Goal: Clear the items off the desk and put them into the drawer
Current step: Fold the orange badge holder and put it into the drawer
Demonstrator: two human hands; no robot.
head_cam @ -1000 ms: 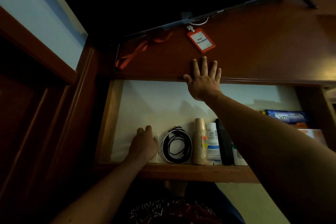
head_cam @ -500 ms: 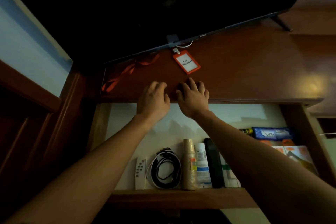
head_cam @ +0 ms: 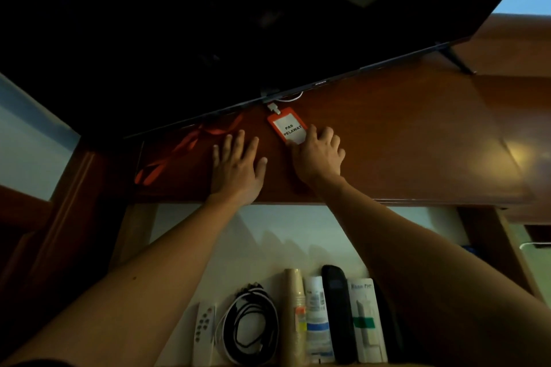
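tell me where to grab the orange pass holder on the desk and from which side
Take the orange pass holder by its near short edge, coming from the drawer side, where the right hand already touches it. It lies flat on the desk, so a fingertip likely has to tip that edge up before pinching. The far end is clipped to the lanyard and sits close under the screen.

The orange badge holder (head_cam: 286, 127), just above the middle of the frame, carries a white card printed "PAS PELAWAT" in black capitals. A small brand mark sits on the lower bezel of the television (head_cam: 320, 84), too small to read. Print on the white box (head_cam: 364, 319) at the bottom edge is blurred.
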